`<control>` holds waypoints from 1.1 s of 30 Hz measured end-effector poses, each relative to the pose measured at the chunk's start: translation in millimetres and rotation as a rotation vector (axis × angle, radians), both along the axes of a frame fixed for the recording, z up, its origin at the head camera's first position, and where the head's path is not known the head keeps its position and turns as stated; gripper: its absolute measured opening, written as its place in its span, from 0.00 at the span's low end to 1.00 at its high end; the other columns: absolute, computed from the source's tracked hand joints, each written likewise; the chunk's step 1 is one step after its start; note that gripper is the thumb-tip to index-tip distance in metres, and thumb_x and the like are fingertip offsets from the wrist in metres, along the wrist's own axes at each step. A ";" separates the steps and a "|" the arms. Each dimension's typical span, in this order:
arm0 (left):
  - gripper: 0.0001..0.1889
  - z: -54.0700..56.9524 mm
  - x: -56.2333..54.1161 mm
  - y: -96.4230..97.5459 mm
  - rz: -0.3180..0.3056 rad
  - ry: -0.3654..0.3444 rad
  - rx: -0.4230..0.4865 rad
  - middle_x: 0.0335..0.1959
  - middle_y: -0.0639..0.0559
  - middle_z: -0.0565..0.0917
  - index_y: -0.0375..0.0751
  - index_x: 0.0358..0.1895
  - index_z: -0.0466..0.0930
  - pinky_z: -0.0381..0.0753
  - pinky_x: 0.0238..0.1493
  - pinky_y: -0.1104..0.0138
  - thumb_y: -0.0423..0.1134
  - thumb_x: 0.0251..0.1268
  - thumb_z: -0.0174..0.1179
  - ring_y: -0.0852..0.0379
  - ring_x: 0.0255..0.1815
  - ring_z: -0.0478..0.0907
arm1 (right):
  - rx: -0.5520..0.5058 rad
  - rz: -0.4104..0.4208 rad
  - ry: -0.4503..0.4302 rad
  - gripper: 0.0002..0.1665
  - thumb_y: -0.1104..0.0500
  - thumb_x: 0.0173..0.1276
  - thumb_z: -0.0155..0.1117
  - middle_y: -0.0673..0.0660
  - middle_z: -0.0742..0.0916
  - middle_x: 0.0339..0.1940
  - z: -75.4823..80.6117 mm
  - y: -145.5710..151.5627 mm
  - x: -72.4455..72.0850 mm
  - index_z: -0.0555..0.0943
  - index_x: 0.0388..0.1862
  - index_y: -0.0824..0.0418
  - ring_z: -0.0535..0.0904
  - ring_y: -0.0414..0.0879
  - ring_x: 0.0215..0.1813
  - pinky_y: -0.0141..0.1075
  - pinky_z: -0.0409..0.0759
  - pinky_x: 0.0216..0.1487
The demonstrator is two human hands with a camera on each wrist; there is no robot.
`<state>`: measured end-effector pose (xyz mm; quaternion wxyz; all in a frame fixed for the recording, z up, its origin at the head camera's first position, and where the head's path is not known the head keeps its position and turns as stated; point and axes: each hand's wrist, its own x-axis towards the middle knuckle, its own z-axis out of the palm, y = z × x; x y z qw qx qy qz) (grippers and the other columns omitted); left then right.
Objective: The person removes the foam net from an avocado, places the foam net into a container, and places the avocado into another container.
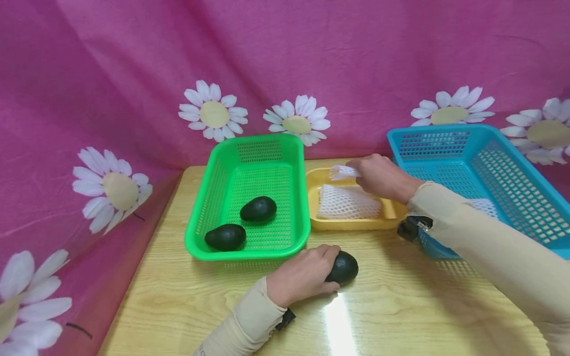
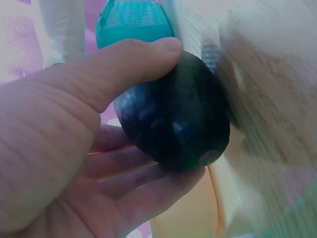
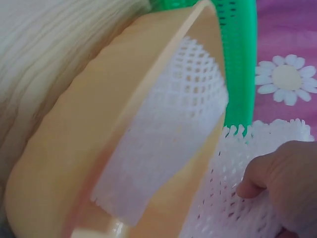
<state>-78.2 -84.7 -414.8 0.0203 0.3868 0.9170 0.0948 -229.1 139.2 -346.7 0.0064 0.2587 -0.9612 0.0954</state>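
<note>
A dark avocado (image 1: 345, 268) is held in my left hand (image 1: 305, 274), low over the wooden table in front of the baskets. The left wrist view shows the thumb and fingers curled round this avocado (image 2: 173, 114). My right hand (image 1: 378, 175) pinches a white foam net sleeve (image 1: 343, 172) above the back of the yellow tray (image 1: 356, 225). Seen from the right wrist, the pinched foam net sleeve (image 3: 233, 198) hangs beside the tray. Other white foam netting (image 1: 347, 202) lies flat inside the tray.
A green basket (image 1: 196, 237) at the left contains two avocados (image 1: 258, 209). On the right stands a blue basket (image 1: 450, 163) with some white netting (image 1: 485, 206) in it, partly behind the right sleeve. A pink flowered cloth (image 1: 356, 64) hangs behind the table (image 1: 178, 296).
</note>
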 end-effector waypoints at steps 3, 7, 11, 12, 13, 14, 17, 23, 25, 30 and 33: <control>0.29 0.2 -0.4 -0.3 -0.001 -0.001 -0.006 0.50 0.50 0.87 0.39 0.59 0.76 0.87 0.47 0.72 0.50 0.61 0.73 0.59 0.46 0.88 | 0.051 -0.013 -0.018 0.24 0.69 0.69 0.63 0.67 0.89 0.58 -4.1 -2.9 -7.7 0.81 0.64 0.66 0.88 0.60 0.52 0.55 0.88 0.52; 0.29 -0.4 -0.4 0.0 -0.005 0.002 -0.008 0.50 0.50 0.87 0.39 0.59 0.76 0.87 0.47 0.72 0.50 0.61 0.73 0.59 0.46 0.88 | 0.113 -0.009 0.002 0.21 0.68 0.69 0.64 0.68 0.89 0.54 -11.0 -1.8 -17.1 0.83 0.60 0.68 0.89 0.62 0.50 0.55 0.89 0.50; 0.29 -0.5 -0.2 0.1 -0.005 -0.001 -0.006 0.50 0.50 0.87 0.39 0.59 0.75 0.87 0.46 0.72 0.50 0.61 0.73 0.59 0.45 0.88 | 0.139 -0.007 -0.009 0.18 0.67 0.69 0.63 0.68 0.90 0.50 -17.7 0.4 -24.4 0.83 0.57 0.68 0.89 0.63 0.48 0.55 0.88 0.49; 0.29 -0.5 -0.1 0.0 -0.005 -0.001 -0.007 0.50 0.50 0.87 0.39 0.59 0.75 0.87 0.46 0.73 0.50 0.61 0.73 0.59 0.45 0.88 | 0.146 -0.004 -0.013 0.18 0.67 0.69 0.63 0.68 0.90 0.49 -19.5 0.9 -25.9 0.83 0.57 0.68 0.88 0.63 0.48 0.55 0.88 0.50; 0.29 -0.3 -0.1 0.0 -0.004 -0.002 -0.006 0.49 0.50 0.87 0.39 0.59 0.75 0.87 0.46 0.73 0.50 0.61 0.73 0.59 0.44 0.88 | 0.152 0.004 -0.013 0.17 0.67 0.69 0.62 0.68 0.90 0.48 -21.5 1.4 -27.3 0.83 0.56 0.68 0.88 0.63 0.48 0.55 0.88 0.50; 0.28 -0.2 -0.1 -0.2 -0.004 -0.003 -0.007 0.49 0.50 0.87 0.39 0.58 0.75 0.87 0.46 0.73 0.50 0.61 0.73 0.60 0.44 0.88 | 0.159 0.017 -0.011 0.16 0.68 0.69 0.62 0.68 0.90 0.46 -23.3 1.8 -28.6 0.84 0.55 0.68 0.88 0.63 0.47 0.55 0.88 0.50; 0.28 0.1 0.0 -0.7 -0.001 -0.003 -0.008 0.49 0.51 0.87 0.39 0.58 0.75 0.86 0.46 0.73 0.50 0.61 0.73 0.60 0.44 0.88 | 0.181 0.041 -0.018 0.14 0.68 0.67 0.61 0.66 0.90 0.40 -27.7 1.6 -30.7 0.84 0.50 0.68 0.87 0.62 0.44 0.55 0.87 0.48; 0.29 0.6 0.5 -0.6 -0.006 0.003 -0.006 0.50 0.51 0.87 0.39 0.59 0.75 0.86 0.47 0.73 0.50 0.61 0.73 0.60 0.45 0.88 | 0.207 0.023 -0.110 0.14 0.68 0.67 0.59 0.64 0.88 0.37 -31.1 1.9 -31.0 0.84 0.49 0.66 0.84 0.55 0.40 0.50 0.86 0.42; 0.29 0.3 0.7 -0.7 -0.009 0.006 -0.007 0.50 0.51 0.87 0.39 0.59 0.75 0.86 0.47 0.73 0.50 0.61 0.73 0.60 0.45 0.87 | 0.207 0.022 -0.138 0.14 0.67 0.67 0.60 0.63 0.88 0.37 -31.1 1.5 -30.2 0.84 0.50 0.65 0.83 0.53 0.38 0.47 0.85 0.40; 0.29 -0.4 0.4 -1.0 -0.014 0.013 -0.011 0.50 0.51 0.86 0.39 0.59 0.75 0.86 0.47 0.73 0.51 0.62 0.73 0.60 0.45 0.88 | 0.236 0.011 -0.191 0.13 0.63 0.72 0.60 0.61 0.88 0.37 -31.2 0.5 -27.6 0.83 0.51 0.65 0.81 0.51 0.36 0.44 0.84 0.38; 0.29 -0.3 0.1 -1.3 -0.011 0.013 -0.017 0.51 0.50 0.87 0.38 0.60 0.75 0.86 0.48 0.73 0.50 0.62 0.73 0.60 0.46 0.88 | 0.248 0.010 -0.208 0.12 0.59 0.74 0.61 0.60 0.88 0.37 -32.2 0.5 -26.5 0.83 0.52 0.63 0.81 0.51 0.36 0.44 0.84 0.39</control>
